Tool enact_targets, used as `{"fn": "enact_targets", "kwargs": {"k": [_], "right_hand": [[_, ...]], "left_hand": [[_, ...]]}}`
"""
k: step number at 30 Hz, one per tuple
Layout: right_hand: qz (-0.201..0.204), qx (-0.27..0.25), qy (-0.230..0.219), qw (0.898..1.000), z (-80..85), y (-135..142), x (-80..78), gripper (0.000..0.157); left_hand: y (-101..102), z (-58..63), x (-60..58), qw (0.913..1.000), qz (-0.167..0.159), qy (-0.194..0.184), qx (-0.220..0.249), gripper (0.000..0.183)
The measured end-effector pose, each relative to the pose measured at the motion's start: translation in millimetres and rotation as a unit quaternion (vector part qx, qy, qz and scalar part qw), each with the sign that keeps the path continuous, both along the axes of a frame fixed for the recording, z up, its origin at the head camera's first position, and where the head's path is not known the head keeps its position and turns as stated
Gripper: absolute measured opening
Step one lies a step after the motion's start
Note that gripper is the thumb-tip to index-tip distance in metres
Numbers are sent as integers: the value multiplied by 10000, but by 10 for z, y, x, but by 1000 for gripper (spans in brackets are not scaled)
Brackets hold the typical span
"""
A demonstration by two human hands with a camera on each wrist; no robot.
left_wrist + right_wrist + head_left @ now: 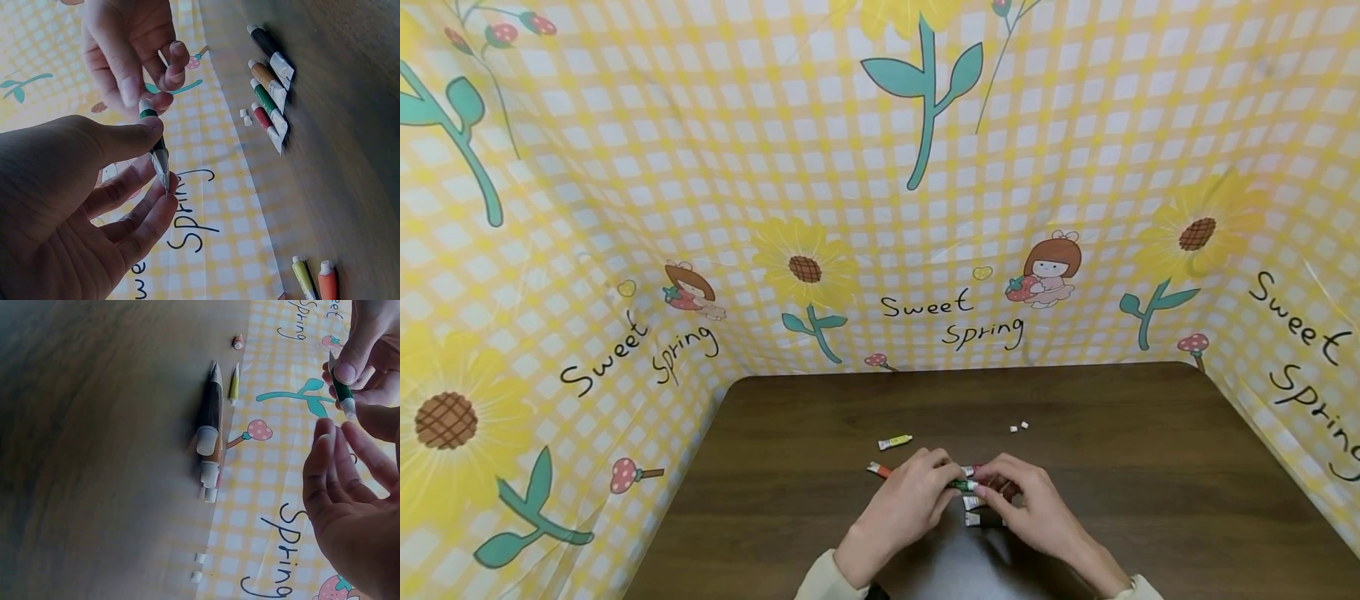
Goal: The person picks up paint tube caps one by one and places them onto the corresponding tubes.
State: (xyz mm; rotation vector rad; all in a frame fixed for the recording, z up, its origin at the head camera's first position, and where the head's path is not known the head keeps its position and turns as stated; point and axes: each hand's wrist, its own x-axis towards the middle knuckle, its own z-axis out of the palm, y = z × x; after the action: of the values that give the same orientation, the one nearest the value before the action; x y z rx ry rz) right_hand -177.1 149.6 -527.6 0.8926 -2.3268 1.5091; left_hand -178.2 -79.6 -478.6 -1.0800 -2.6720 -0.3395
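My left hand [912, 500] holds a small green paint tube [159, 149] between thumb and fingers. The tube's white cap [348, 410] points toward my right hand [1033, 507], whose thumb and fingertip pinch it. Both hands are above the table, and the silver crimped tail of the tube shows past the left thumb in the left wrist view. Close by on the table lie a black tube [265, 40], a brown tube [267, 76], a second green tube [267, 101] and a red tube [262, 117], side by side.
Left of these, a yellow tube [895, 442] and an orange-red tube [877, 471] lie on the dark wooden table [805, 408]. Two small white pieces [1018, 427] sit farther back. A yellow checked cloth [715, 167] rises behind the table and along both sides.
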Motion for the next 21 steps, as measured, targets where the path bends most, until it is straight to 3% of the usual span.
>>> {"fn": "enact_targets", "kwargs": {"k": [9,21], "right_hand": [[89,-295,663,9973,-40,2,-5,29],[46,-255,571,9980,-12,-15,5,23]], "left_hand": [[-4,0,-6,10000,-19,4,23,13],[5,-5,-11,9999,-60,66,47,13]]}}
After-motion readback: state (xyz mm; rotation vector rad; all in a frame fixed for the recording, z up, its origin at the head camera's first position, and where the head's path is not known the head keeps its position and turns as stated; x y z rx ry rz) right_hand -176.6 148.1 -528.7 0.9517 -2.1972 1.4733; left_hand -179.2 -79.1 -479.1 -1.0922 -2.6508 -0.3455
